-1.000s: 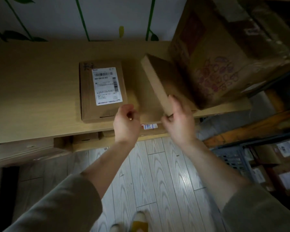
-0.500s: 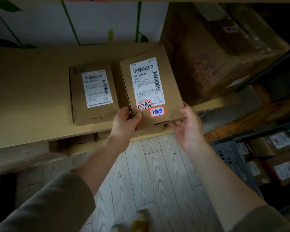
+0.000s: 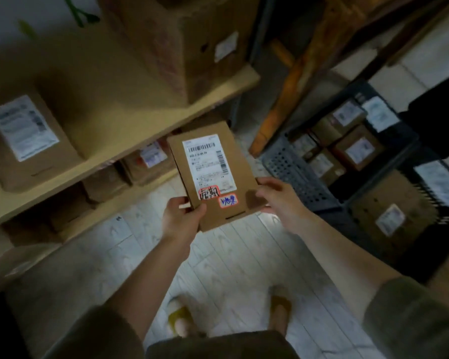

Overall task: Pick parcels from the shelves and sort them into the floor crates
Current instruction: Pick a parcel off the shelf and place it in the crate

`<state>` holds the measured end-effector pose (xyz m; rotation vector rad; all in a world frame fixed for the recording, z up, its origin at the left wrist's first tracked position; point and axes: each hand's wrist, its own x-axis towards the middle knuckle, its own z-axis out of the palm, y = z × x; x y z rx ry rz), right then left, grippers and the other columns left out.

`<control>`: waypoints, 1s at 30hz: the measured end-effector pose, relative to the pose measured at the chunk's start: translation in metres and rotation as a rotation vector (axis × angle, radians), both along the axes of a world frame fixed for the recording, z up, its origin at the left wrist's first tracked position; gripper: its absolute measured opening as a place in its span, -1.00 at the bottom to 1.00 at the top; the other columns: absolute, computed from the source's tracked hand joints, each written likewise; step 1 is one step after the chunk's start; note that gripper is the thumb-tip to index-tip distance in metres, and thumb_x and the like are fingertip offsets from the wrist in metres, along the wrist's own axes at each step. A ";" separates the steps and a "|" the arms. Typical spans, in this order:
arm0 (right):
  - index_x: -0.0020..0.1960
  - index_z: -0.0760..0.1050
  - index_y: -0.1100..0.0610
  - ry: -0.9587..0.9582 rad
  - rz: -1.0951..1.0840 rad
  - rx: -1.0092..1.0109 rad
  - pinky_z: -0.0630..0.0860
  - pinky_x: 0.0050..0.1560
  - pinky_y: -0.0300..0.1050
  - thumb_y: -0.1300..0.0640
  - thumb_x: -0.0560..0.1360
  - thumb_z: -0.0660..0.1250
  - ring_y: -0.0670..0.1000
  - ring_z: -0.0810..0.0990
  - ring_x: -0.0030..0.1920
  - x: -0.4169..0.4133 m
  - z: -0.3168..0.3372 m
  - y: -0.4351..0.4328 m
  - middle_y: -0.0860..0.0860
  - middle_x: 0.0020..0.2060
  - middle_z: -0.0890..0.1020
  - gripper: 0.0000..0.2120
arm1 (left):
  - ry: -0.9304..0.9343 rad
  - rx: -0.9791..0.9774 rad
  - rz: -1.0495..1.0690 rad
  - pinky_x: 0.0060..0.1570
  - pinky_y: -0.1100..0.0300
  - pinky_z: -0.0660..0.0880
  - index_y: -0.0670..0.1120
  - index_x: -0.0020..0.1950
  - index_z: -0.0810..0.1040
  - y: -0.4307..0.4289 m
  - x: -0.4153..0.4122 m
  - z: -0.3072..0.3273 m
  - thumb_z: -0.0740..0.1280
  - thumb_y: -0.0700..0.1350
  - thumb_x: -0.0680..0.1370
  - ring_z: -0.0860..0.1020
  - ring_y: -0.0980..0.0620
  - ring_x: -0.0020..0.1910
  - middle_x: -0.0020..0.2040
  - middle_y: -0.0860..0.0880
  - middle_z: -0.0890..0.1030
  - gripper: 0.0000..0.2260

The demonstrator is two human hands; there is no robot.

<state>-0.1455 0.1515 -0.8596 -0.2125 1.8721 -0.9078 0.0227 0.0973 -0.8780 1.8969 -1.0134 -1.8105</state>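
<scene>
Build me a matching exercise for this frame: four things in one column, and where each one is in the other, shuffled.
Things:
1. stickered parcel
2. large carton
3. grey crate
4. labelled box

Places:
A. on the floor, with boxes inside
B. lying at the left end of the shelf
C. gripped by the left hand and right hand
D. standing at the shelf's right end

Pairs: 1-C, 2-D, 3-A, 4-B.

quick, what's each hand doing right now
Left hand: grips the parcel at its lower left corner, thumb on top.
Right hand: holds the parcel's right edge.
</scene>
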 end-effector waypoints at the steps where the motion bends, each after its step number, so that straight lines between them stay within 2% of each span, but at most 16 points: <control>1: 0.07 0.52 0.15 -0.006 -0.028 0.022 0.47 0.15 0.05 0.32 0.47 0.24 0.13 0.54 0.08 -0.019 0.000 0.015 0.10 -0.04 0.57 -0.78 | -0.001 0.019 -0.033 -0.01 -0.03 0.55 -0.10 0.09 0.38 0.010 -0.020 -0.001 0.39 -0.22 0.47 0.58 -0.13 -0.03 -0.04 -0.10 0.56 -0.74; 4: 0.09 0.50 0.20 -0.001 -0.107 0.056 0.50 0.15 0.07 0.30 0.49 0.24 0.12 0.55 0.04 -0.081 -0.005 0.058 0.13 -0.03 0.58 -0.81 | -0.016 0.027 -0.122 0.01 -0.03 0.55 -0.09 0.10 0.42 0.036 -0.091 -0.003 0.38 -0.20 0.48 0.58 -0.13 0.01 -0.03 -0.07 0.56 -0.76; 6: 0.05 0.47 0.15 0.015 -0.153 0.077 0.47 0.18 0.11 0.25 0.52 0.26 0.09 0.53 0.04 -0.124 -0.010 0.086 0.08 -0.04 0.55 -0.88 | -0.041 0.009 -0.196 0.09 -0.05 0.53 -0.07 0.11 0.45 0.053 -0.146 -0.007 0.35 -0.18 0.50 0.56 -0.12 0.07 0.06 -0.09 0.57 -0.80; 9: -0.11 0.44 0.09 0.043 -0.206 0.105 0.46 0.22 0.12 0.23 0.51 0.27 0.10 0.54 0.06 -0.188 -0.018 0.125 0.05 -0.09 0.54 -0.94 | -0.083 -0.008 -0.283 0.16 -0.05 0.50 -0.13 0.22 0.50 0.077 -0.227 -0.016 0.29 -0.17 0.54 0.53 -0.10 0.12 0.17 -0.10 0.55 -0.74; 11: -0.17 0.45 0.09 0.033 -0.235 0.136 0.45 0.22 0.16 0.22 0.51 0.27 0.13 0.55 0.09 -0.226 -0.026 0.143 0.09 -0.06 0.57 -0.91 | -0.101 -0.009 -0.328 0.13 0.01 0.50 -0.16 0.23 0.51 0.086 -0.274 -0.025 0.28 -0.17 0.54 0.53 -0.08 0.10 0.18 -0.11 0.54 -0.74; 14: -0.03 0.50 0.18 -0.028 -0.323 0.165 0.48 0.20 0.14 0.21 0.53 0.26 0.16 0.54 0.10 -0.270 -0.045 0.156 0.20 0.06 0.58 -0.93 | -0.136 -0.017 -0.410 0.00 0.10 0.46 -0.18 0.19 0.52 0.087 -0.330 -0.038 0.28 -0.15 0.54 0.50 -0.06 0.02 0.13 -0.14 0.55 -0.75; 18: 0.04 0.46 0.28 -0.142 -0.458 0.127 0.57 -0.13 -0.14 0.22 0.53 0.27 0.02 0.58 -0.09 -0.314 -0.076 0.146 0.14 -0.05 0.57 -0.86 | -0.181 -0.028 -0.485 0.07 0.07 0.48 -0.18 0.12 0.50 0.065 -0.388 -0.061 0.29 -0.15 0.54 0.49 -0.08 0.00 0.04 -0.12 0.52 -0.81; 22: -0.08 0.40 0.18 -0.208 -0.520 0.215 0.57 -0.08 -0.08 0.20 0.53 0.27 0.06 0.55 -0.06 -0.353 -0.114 0.114 0.11 -0.03 0.54 -0.93 | -0.252 -0.051 -0.631 0.15 -0.03 0.48 -0.18 0.14 0.50 0.025 -0.442 -0.100 0.26 -0.13 0.55 0.51 -0.18 0.10 0.13 -0.20 0.55 -0.79; 26: 0.12 0.41 0.21 -0.170 -0.485 0.322 0.55 -0.09 -0.08 0.22 0.54 0.25 0.02 0.50 -0.08 -0.385 -0.171 0.085 0.05 -0.08 0.50 -0.83 | -0.350 -0.088 -0.855 0.13 0.02 0.47 -0.23 0.18 0.50 -0.007 -0.489 -0.159 0.25 -0.13 0.55 0.51 -0.18 0.12 0.14 -0.22 0.56 -0.74; 28: 0.09 0.44 0.22 -0.132 -0.443 0.383 0.54 -0.13 -0.07 0.21 0.53 0.24 0.00 0.51 -0.20 -0.396 -0.201 0.077 0.06 -0.11 0.54 -0.85 | -0.369 -0.089 -0.945 0.07 0.05 0.45 -0.24 0.15 0.50 -0.015 -0.505 -0.189 0.26 -0.14 0.55 0.52 -0.18 0.11 0.13 -0.23 0.57 -0.76; 30: 0.05 0.43 0.20 -0.093 -0.417 0.424 0.50 -0.20 -0.10 0.21 0.51 0.25 0.03 0.52 -0.18 -0.406 -0.232 0.074 0.10 -0.06 0.56 -0.87 | -0.363 -0.081 -1.013 0.09 0.06 0.45 -0.24 0.18 0.50 -0.019 -0.518 -0.223 0.26 -0.17 0.55 0.52 -0.18 0.12 0.15 -0.22 0.56 -0.76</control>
